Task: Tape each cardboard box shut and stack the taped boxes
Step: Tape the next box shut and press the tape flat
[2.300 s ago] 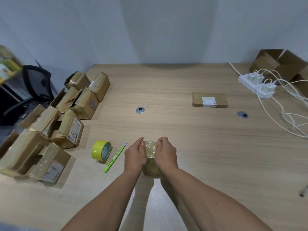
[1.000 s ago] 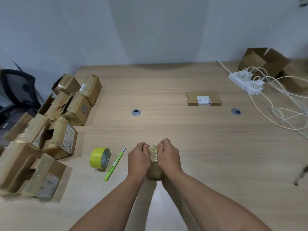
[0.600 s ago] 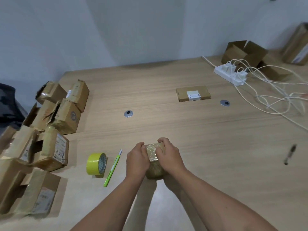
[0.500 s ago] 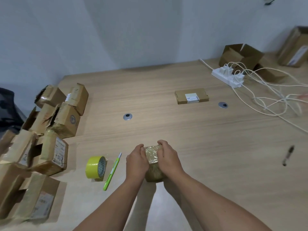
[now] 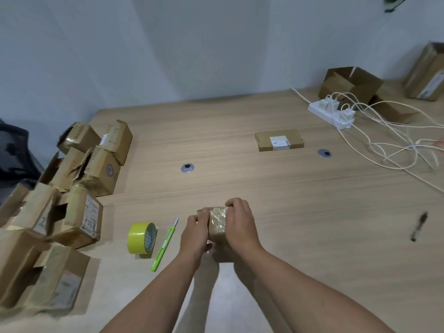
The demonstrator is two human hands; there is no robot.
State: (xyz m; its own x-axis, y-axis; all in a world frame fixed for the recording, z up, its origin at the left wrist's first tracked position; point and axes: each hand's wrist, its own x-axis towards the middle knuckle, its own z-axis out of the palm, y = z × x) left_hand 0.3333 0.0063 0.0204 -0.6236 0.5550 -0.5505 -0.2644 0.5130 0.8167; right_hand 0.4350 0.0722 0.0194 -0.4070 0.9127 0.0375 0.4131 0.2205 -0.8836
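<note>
In the head view, a flat box far across the counter carries a white label too small to read. A labelled box in the pile on the left bears handwriting that is also illegible. Both forearms reach forward. The left hand and right hand curl round a small tape-wrapped cardboard box at the counter's near edge, right of a yellow tape roll and a green cutter.

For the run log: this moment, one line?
left hand, right hand: hold taped box | yellow tape roll, green cutter: on table | unstacked
</note>
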